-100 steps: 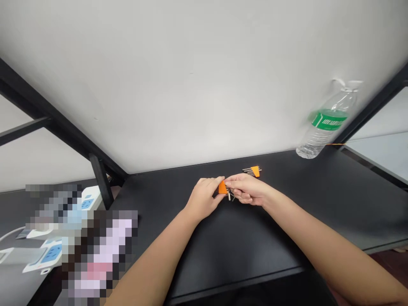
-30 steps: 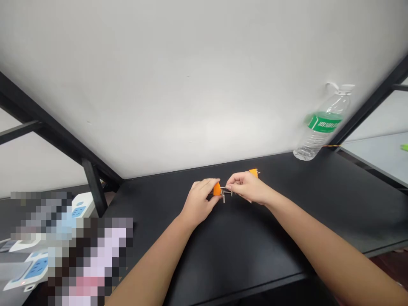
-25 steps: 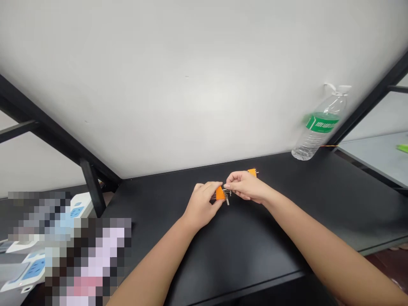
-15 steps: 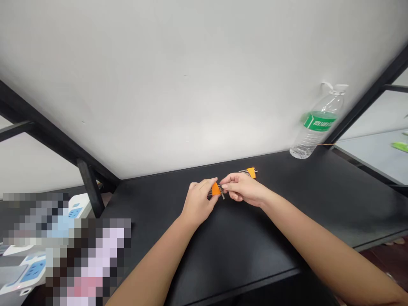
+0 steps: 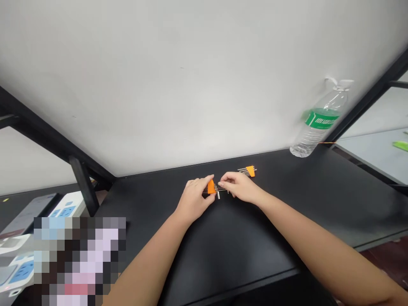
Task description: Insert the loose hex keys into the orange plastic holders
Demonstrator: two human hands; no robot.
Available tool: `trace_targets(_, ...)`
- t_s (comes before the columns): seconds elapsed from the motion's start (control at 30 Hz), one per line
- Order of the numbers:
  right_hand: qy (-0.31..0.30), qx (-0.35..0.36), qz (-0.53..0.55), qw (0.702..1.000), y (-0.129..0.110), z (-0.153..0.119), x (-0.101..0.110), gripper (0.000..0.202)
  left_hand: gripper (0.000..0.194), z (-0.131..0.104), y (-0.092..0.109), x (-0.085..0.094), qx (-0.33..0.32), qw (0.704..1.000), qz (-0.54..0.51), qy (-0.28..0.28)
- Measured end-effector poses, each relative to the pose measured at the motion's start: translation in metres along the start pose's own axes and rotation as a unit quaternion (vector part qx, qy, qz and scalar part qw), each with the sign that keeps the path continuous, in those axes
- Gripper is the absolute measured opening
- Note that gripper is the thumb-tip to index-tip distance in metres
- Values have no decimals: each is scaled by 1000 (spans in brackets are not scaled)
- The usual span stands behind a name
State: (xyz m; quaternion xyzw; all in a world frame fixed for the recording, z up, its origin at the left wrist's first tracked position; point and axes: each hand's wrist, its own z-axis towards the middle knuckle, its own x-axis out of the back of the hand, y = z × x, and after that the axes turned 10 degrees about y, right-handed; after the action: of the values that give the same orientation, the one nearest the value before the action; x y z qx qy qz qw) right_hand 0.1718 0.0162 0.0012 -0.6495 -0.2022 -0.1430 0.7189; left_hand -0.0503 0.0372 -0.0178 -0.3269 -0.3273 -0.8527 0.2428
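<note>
My left hand [image 5: 194,197] is closed around an orange hex key holder [image 5: 211,187], thumb on its near side and fingers on its far side. Short metal hex key ends [image 5: 218,195] stick out of the holder's right side. Just to the right, my right hand [image 5: 239,186] pinches a thin hex key [image 5: 223,190], partly hidden by the fingers. Behind the right hand lies a second orange holder [image 5: 250,171] with several hex keys in it, flat on the black tabletop [image 5: 242,238].
A clear plastic bottle [image 5: 315,127] with a green label stands against the white wall [image 5: 191,85] at the back right. On the left are a black metal frame bar [image 5: 83,182] and white power strips with blue sockets [image 5: 66,211]. A blurred patch covers the lower left.
My right hand has pulled slightly away from the holder, and a thin hex key now shows between them. The left hand and its holder sit a little further left in view.
</note>
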Motion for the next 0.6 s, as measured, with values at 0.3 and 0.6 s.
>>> trace_targets(0.3,-31,103,-395,912,-5,-9,-9,15,61,1,-4,-1,29,999,-15,25)
trace_targets(0.6,-19,99,-177,979,-17,-11,1,10,59,1,-7,-2,-2,999,-11,37)
